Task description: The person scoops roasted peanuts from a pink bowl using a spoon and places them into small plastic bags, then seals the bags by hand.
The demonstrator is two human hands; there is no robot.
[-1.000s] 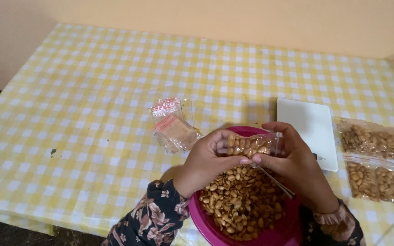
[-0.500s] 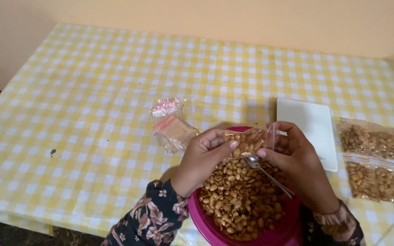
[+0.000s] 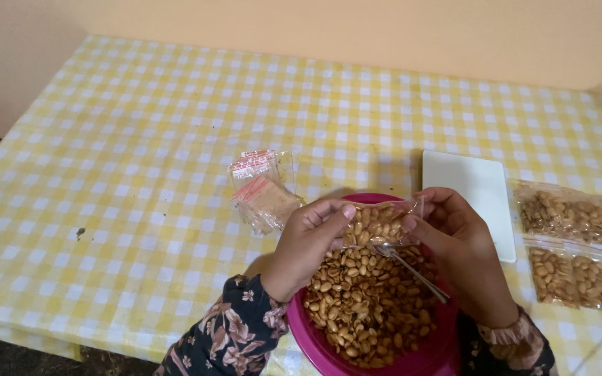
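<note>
Home table [image 3: 175, 139], checked yellow cloth

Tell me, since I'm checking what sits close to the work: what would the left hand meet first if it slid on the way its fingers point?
Probably the right hand, past the small bag of peanuts the left hand already grips.

left hand [image 3: 308, 240] + right hand [image 3: 454, 244] | grip peanut bag [image 3: 377, 223] | over bowl [image 3: 315, 348]

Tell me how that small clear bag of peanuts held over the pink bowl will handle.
The small clear bag, pinched between the left hand and right hand, looks thin, so it is probably floppy and sags under the nuts. Its glossy film may be slippery. If its top is unsealed, tilting could spill peanuts into the pink bowl.
</note>
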